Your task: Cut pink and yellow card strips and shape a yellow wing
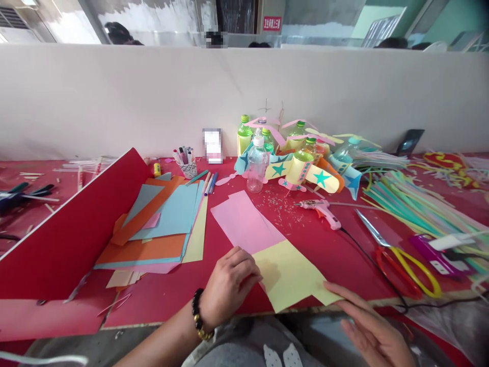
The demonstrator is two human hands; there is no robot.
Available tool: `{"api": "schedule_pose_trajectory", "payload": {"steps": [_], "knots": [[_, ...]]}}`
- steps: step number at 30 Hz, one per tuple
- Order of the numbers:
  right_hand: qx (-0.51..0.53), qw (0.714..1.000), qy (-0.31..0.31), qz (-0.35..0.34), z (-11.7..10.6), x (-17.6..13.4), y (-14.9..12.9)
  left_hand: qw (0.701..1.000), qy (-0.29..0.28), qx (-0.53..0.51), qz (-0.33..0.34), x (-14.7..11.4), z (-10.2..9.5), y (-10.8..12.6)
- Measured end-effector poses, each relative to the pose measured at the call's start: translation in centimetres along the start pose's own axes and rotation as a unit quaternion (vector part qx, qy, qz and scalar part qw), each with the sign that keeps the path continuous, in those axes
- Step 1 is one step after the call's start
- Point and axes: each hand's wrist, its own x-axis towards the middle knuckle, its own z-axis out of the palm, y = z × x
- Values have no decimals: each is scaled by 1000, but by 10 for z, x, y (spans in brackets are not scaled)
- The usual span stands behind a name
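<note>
Looks like the pale yellow notched paper sheet [292, 272] lies between the hands so the right hand [372, 322], spread open with fingertips at its corner, can steady it, while the left hand [233, 281] curls loosely by the opposite edge, can't tell if gripping.

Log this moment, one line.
left hand: curled at flat yellow paper sheet; right hand: touching sheet's right end; flat pink paper sheet: directly beyond yellow
</note>
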Motion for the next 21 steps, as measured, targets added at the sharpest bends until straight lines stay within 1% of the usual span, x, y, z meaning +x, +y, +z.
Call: {"api": "schedule_pose_trajectory", "payload": {"steps": [4,7,11,15,18,21], "knots": [[4,1000,5,16,5,6,-6,999,-3,-11,-33,-5,-2,-6],[-15,1000,1,6,7,7,-4,999,-8,-16,-41,-11,-7,-10],[-15,1000,-16,1,10,6,0,999,-14,-41,-7,-18,-10,-12],[-11,1000,-25,-4,14,9,-1,998,-30,-36,41,-21,-2,-13],[-32,998,-29,-45,17,12,-6,997,-51,-14,61,-20,5,-12],[-57,994,-35,-82,21,13,-8,996,-79,6,51,-21,10,-10]]}}
